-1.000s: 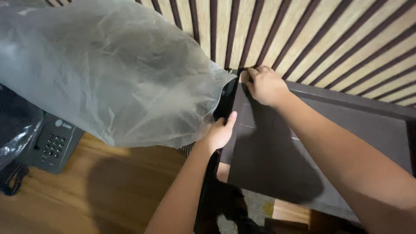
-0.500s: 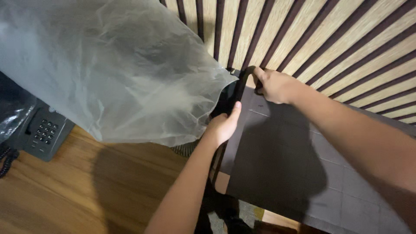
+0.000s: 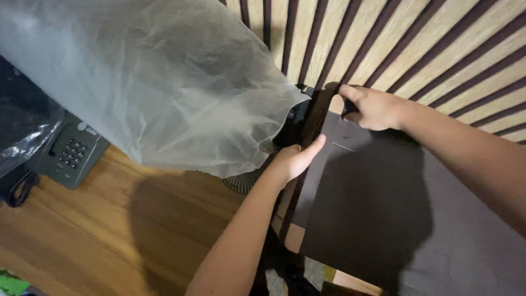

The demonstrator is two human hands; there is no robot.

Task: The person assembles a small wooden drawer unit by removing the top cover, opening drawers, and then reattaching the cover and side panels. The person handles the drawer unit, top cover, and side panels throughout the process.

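A big translucent plastic bag hangs across the upper left, its lower edge by my left hand. That hand presses against the left edge of a dark grey flat panel, thumb pointing up along a black strip. My right hand grips the panel's top corner where the black strip ends. A dark object sits behind the strip, mostly hidden by the bag.
A wall of light wooden slats rises behind. A grey desk telephone with its cord lies on the wooden surface at left. Part of a round dark grille shows under the bag. Black plastic bulges at far left.
The view has shifted, so the panel and both hands sit further right. My hands keep their hold on the panel's corner and edge, and the bag still hangs beside them.
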